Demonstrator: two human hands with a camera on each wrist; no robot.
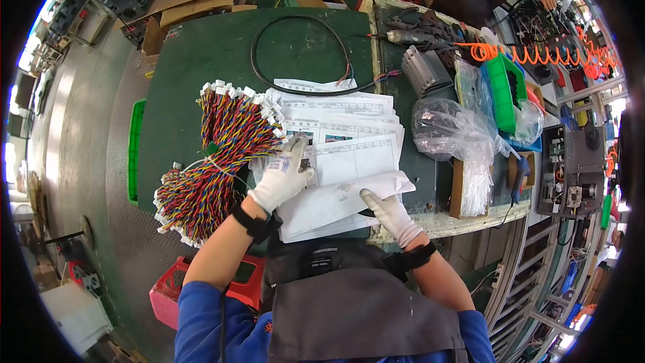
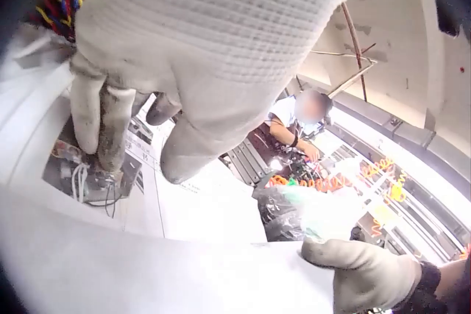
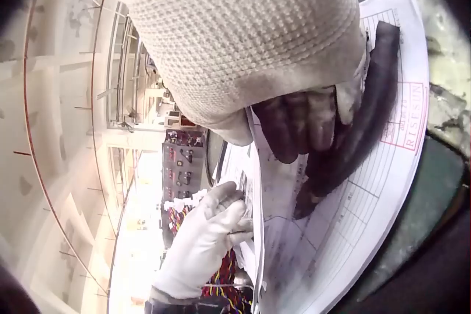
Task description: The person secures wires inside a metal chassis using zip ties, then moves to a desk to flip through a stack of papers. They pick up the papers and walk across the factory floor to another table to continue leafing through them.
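Observation:
Two white-gloved hands are at a stack of printed sheets point(image 1: 356, 161). My left hand point(image 1: 282, 178) rests on the stack's left part with its fingers extended; in the left wrist view, the fingers of that hand point(image 2: 199, 56) touch a page with dark pictures. At the near right edge my right hand point(image 1: 391, 218) pinches a raised, bent sheet point(image 1: 342, 195), thumb above and fingers beneath. The right wrist view shows a black tube point(image 3: 368, 122) beside the fingers of the right hand point(image 3: 250, 49), over a page with a red stamp point(image 3: 405, 115); whether they grip it I cannot tell.
Left of the papers lies a bundle of twisted coloured wires point(image 1: 235, 128) with white connectors. A black cable loop point(image 1: 252, 54) is behind. To the right are plastic bags point(image 1: 437, 124), a green bin point(image 1: 500, 91), tools point(image 1: 410, 37) and an orange coiled hose point(image 1: 524, 56).

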